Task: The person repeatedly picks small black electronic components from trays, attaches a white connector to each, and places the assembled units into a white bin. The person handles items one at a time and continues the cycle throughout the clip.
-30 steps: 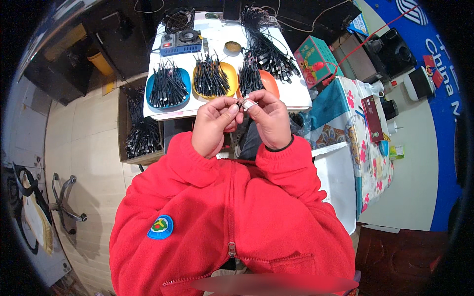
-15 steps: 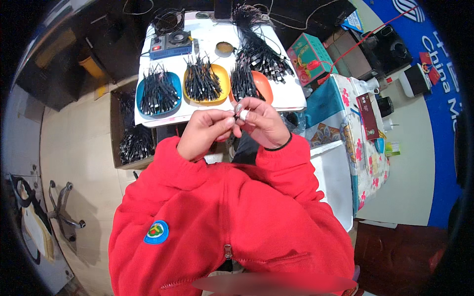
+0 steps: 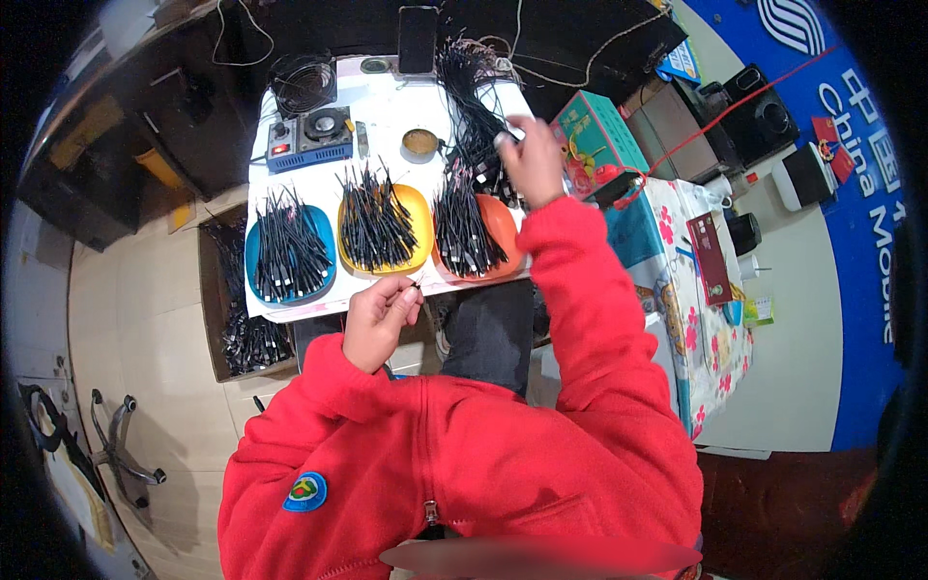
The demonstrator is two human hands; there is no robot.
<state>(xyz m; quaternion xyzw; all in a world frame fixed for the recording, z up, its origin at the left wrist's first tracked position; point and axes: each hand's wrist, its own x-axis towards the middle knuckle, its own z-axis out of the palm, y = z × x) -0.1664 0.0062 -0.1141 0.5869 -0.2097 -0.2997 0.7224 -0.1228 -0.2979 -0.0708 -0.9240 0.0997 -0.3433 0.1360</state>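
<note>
My left hand (image 3: 383,317) is closed in a pinch in front of the table edge. Thin bare wires of a black cable (image 3: 418,284) stick out between its thumb and forefinger; most of that cable is hidden. My right hand (image 3: 536,162) reaches over the right end of a loose pile of black cables (image 3: 474,121). Its thumb, with a white cover on it, and its forefinger look apart, though slightly blurred. Bundles of short black cables lie in a blue tray (image 3: 330,224), a yellow tray (image 3: 421,208) and an orange tray (image 3: 500,232).
Behind the trays stand a blue heating unit (image 3: 309,145) with a red switch and a small round tin (image 3: 420,145). A green and pink box (image 3: 604,135) is at the right, beside a flower-patterned cloth (image 3: 691,329). A carton of cables (image 3: 253,333) sits on the floor at left.
My right hand has left my left hand and moved forward and right to the cable pile. My left hand stays pinched, slightly lower. The view has shifted, showing more of the trays.
</note>
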